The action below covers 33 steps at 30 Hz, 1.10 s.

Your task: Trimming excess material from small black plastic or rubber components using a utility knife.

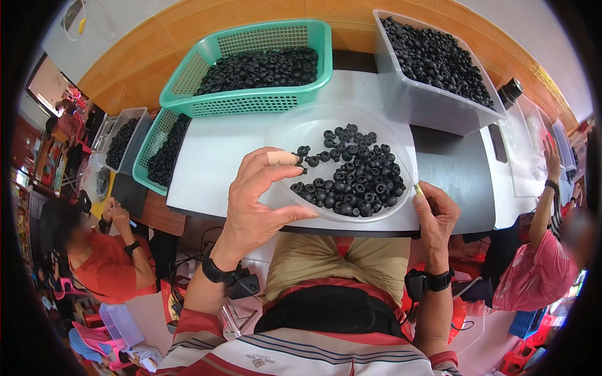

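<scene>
A round clear plastic tray [304, 125] sits at the table's near edge, with many small black ring-shaped parts [360, 182] heaped mostly on its right side. My left hand [257, 194] reaches over the tray's left side, thumb and fingers spread apart, with a light bandage round one finger. Its fingertips are beside a few black parts [303, 151]; whether they touch one is unclear. At the tray's right rim, my right hand [437, 213] is closed, thumb against fingers. A small yellow-green tip [417, 188] shows at its fingertips; the rest is hidden.
Behind the tray stand a green basket [244, 105] and a clear bin [426, 100], both full of black parts. More filled containers [148, 160] are at left. A dark bottle [511, 91] stands right. People sit at left [113, 263] and right [539, 269].
</scene>
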Motion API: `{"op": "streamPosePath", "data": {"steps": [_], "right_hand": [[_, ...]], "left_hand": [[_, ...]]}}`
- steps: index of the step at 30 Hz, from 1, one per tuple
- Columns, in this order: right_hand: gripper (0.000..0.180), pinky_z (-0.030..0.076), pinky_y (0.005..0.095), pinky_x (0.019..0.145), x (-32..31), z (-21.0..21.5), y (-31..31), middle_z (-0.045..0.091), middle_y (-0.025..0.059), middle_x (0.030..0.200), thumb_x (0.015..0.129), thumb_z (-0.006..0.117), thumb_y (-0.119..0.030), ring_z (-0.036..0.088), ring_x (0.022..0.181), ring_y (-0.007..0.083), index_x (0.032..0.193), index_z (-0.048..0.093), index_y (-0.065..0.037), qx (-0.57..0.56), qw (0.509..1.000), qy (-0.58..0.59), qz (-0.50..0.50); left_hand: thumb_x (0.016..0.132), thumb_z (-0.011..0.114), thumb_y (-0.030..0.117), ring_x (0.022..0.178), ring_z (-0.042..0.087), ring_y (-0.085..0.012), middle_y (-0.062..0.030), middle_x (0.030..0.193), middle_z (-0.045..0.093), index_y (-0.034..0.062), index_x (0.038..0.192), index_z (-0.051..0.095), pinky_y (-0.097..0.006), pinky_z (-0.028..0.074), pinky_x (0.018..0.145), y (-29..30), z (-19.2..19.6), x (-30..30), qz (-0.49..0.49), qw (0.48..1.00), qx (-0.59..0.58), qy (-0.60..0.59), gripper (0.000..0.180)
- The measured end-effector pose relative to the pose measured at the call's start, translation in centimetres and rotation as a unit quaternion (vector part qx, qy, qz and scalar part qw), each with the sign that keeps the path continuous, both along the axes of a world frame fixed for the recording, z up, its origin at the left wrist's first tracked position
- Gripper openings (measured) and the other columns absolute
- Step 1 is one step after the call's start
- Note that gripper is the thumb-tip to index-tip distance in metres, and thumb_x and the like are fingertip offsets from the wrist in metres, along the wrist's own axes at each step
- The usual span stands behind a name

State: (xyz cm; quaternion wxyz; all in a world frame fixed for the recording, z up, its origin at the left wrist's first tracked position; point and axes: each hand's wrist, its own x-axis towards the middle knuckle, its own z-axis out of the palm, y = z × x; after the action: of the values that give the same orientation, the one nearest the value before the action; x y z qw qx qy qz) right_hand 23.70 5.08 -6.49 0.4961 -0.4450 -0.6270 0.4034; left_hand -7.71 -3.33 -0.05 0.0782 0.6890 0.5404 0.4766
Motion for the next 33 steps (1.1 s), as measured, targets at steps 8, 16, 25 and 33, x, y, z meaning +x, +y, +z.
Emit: {"op": "streamPosePath", "data": {"steps": [8,16,25,33], "right_hand": [[0.027,0.043,0.0192,0.07,0.0,0.0,0.0,0.066,-0.0002,0.088,0.089,0.074,-0.014,0.055,0.077,0.0052,0.11,0.069,0.004,0.005,1.0,0.009,-0.004],[0.029,0.045,0.02,0.073,0.0,0.3,-0.1,0.067,0.001,0.091,0.091,0.073,-0.015,0.058,0.079,0.006,0.111,0.068,0.004,0.012,0.999,0.039,-0.001],[0.029,0.046,0.021,0.076,0.2,0.0,-0.1,0.068,0.0021,0.094,0.09,0.073,-0.015,0.059,0.082,0.0072,0.112,0.068,0.004,0.003,0.999,0.042,-0.002],[0.028,0.046,0.0211,0.075,0.2,0.0,-0.2,0.067,0.0017,0.093,0.09,0.073,-0.013,0.058,0.082,0.0072,0.111,0.068,0.004,0.002,0.999,0.033,-0.001]], "left_hand": [[0.055,0.093,0.014,0.113,0.056,-0.0297,-0.0063,0.105,0.065,0.0075,0.091,0.063,-0.039,0.046,0.094,0.5,-0.3,-0.1,0.011,0.998,0.0,-0.055,0.047],[0.056,0.093,0.014,0.113,0.056,-0.0284,-0.0053,0.102,0.065,0.007,0.086,0.062,-0.038,0.045,0.096,1.2,0.6,-0.1,0.013,0.995,-0.017,-0.095,0.044],[0.057,0.092,0.015,0.113,0.056,-0.0278,-0.0046,0.102,0.065,0.008,0.083,0.061,-0.038,0.044,0.096,1.1,0.4,-0.3,0.006,0.995,-0.031,-0.099,0.041],[0.054,0.093,0.014,0.114,0.055,-0.0274,-0.0039,0.101,0.064,0.0085,0.083,0.061,-0.039,0.043,0.096,0.1,-0.4,-0.3,0.003,0.998,-0.04,-0.038,0.044]]}}
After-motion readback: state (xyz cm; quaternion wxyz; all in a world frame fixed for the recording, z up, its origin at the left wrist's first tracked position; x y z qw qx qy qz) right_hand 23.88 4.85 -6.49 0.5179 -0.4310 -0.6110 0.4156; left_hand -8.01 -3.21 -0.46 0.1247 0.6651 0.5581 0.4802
